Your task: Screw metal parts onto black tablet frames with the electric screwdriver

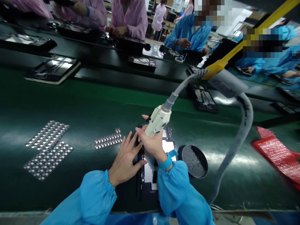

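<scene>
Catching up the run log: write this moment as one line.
left hand: at left edge of black device; right hand: holds cream corded tool over it; device's right: round dish; left: patterned strip

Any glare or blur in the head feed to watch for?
Head view: glare streaks the green bench right of the round black dish; red sheets at the right edge look smeared; blocky pixels cover patches upper right; the right hand looks fairly sharp.

I'm at an assembly line in an electronics factory: opened flat devices lie spaced along the far side of a long green bench, co-workers in pink and blue smocks sit across from me, and my right hand grips a corded power tool whose cable joins a yellow hanger
</scene>
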Available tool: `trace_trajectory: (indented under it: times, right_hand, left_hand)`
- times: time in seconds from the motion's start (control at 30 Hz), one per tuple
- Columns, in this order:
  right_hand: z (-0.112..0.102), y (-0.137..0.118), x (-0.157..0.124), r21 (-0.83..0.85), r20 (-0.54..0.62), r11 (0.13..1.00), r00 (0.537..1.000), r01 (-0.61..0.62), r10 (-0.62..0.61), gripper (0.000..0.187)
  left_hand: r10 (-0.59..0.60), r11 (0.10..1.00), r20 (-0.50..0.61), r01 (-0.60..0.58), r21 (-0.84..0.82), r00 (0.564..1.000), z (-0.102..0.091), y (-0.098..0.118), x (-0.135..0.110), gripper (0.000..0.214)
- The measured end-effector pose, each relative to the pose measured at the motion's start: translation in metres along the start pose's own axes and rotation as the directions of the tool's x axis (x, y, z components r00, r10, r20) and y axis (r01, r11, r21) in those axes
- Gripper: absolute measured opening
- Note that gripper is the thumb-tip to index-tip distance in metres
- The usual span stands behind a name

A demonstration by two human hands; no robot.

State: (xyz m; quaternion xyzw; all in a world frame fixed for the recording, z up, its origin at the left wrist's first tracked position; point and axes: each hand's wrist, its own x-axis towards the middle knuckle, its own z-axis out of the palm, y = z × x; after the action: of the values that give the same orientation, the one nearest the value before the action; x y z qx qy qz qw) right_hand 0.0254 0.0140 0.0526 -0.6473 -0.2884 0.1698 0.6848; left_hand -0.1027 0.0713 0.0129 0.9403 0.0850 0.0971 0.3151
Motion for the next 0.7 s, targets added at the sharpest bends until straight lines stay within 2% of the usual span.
trace_trajectory:
  times: [0.17,0.37,0.53,0.7]
  right_hand:
    - [-0.0007,0.002,-0.0004,-0.016,-0.011,1.0,1.0,0.012,-0.012,0.027]
    - [-0.001,0.0031,-0.001,-0.013,-0.009,1.0,1.0,0.028,-0.028,0.041]
    - [-0.0006,0.0023,-0.0035,-0.026,-0.002,0.999,1.0,0.03,-0.03,0.041]
    - [-0.0007,0.0034,-0.0059,-0.027,0.013,0.999,1.0,0.019,-0.019,0.04]
  left_hand:
    - [-0.008,1.0,-0.016,0.008,-0.025,1.0,0.0001,-0.0012,0.0008,0.072]
    - [-0.024,0.997,-0.04,0.021,-0.071,0.999,0.0016,-0.0017,0.001,0.075]
    - [-0.087,0.985,-0.108,0.07,-0.155,0.99,0.0044,-0.0041,0.0003,0.091]
    - [-0.12,0.978,-0.091,0.102,-0.184,0.989,0.0055,-0.0046,0.001,0.095]
